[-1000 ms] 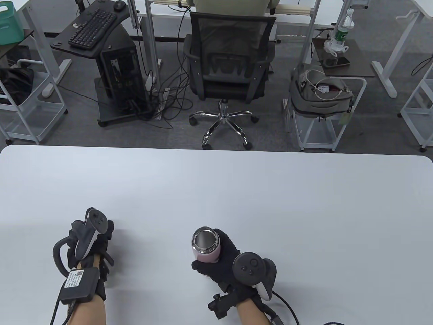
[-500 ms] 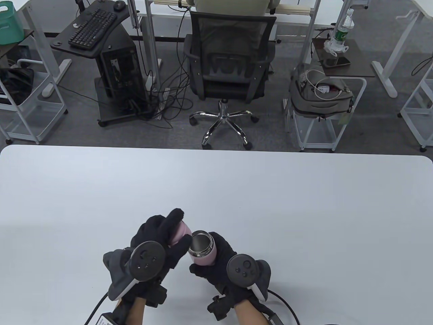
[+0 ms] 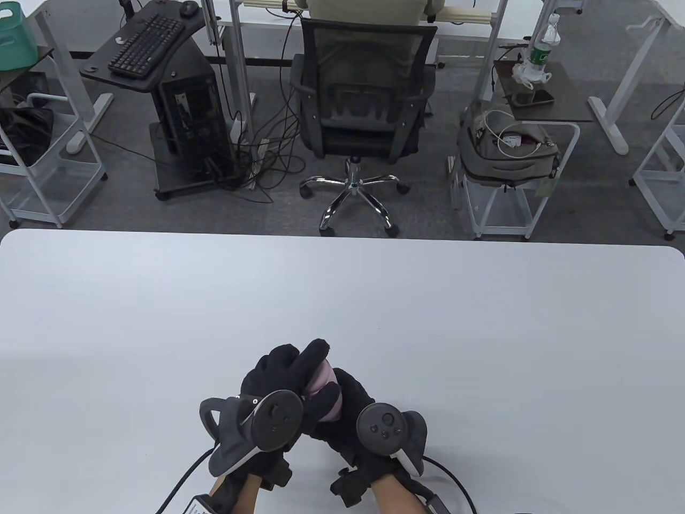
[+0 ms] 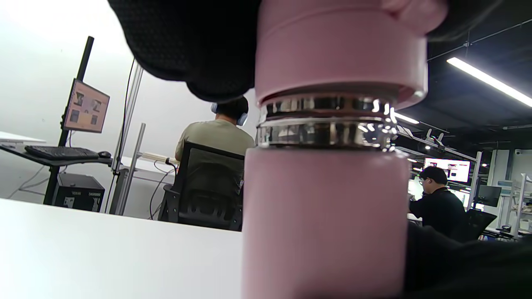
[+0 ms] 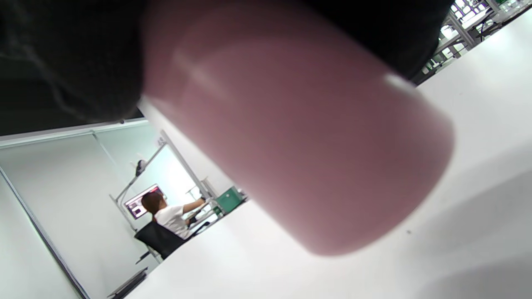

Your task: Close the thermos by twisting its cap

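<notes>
The pink thermos is held off the table near its front edge by my right hand, which grips the body; the base shows large in the right wrist view. My left hand grips the pink cap and holds it on top of the thermos mouth. In the left wrist view the cap sits over the steel neck ring, with the threaded steel band still showing between cap and pink body.
The white table stretches wide beyond the hands. Behind its far edge are an office chair, a keyboard stand and a cart with a bag.
My left hand came from the left with the cap and brought it onto the thermos mouth. The right hand tilted the thermos slightly toward it.
</notes>
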Available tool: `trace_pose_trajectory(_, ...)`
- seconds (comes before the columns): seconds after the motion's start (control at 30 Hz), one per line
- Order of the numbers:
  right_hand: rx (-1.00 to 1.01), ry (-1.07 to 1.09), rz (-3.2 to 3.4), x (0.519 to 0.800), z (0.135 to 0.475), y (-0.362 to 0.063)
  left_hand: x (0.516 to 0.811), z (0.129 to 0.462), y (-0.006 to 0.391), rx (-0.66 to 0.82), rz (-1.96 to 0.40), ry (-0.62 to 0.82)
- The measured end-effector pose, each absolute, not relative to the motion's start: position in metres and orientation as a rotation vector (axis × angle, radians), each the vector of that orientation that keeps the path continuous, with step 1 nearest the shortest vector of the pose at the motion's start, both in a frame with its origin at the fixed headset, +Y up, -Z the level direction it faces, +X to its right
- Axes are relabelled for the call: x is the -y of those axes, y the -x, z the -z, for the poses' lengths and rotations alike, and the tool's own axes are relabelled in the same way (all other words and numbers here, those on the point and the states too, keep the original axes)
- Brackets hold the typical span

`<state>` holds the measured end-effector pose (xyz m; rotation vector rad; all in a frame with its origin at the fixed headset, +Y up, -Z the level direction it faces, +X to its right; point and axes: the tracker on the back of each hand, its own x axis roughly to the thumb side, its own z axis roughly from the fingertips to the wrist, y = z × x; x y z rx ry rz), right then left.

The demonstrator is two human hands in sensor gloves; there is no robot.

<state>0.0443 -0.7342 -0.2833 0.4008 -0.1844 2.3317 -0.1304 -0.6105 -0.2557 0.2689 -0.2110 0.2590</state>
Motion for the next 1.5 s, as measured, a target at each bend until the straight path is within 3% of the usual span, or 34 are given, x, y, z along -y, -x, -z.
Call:
trace_pose_trajectory(0.53,0.196,-0.397,-2.313,0.730,0.282,-0.047,0.614,0.260,0.134,0.241,-0.302,-0.195)
trace_pose_trajectory(0.93,0.190,-0.455,-2.318,0.727,0.282,-0.048,0.618,0.265,0.140,0.447,-0.341,-0.210)
trace_pose_trajectory(1.13,0.183,-0.452,-2.306,0.727,0.281,-0.048,0.617,0.266,0.143,0.523,-0.379,-0.115)
trace_pose_trajectory(1.2,0.189,-0.444,-2.300,0.726,0.281,-0.049,0.617,0.266,0.144,0.495,-0.382,-0.102)
trace_pose_trajectory(1.33,0.192,-0.439,-2.301,0.726,0.281,-0.050,0.617,0.264,0.143,0.254,-0.354,-0.099)
trace_pose_trajectory(1.5,0.178,-0.439,-2.306,0.727,0.281,-0.049,0.620,0.263,0.135,0.227,-0.300,-0.164)
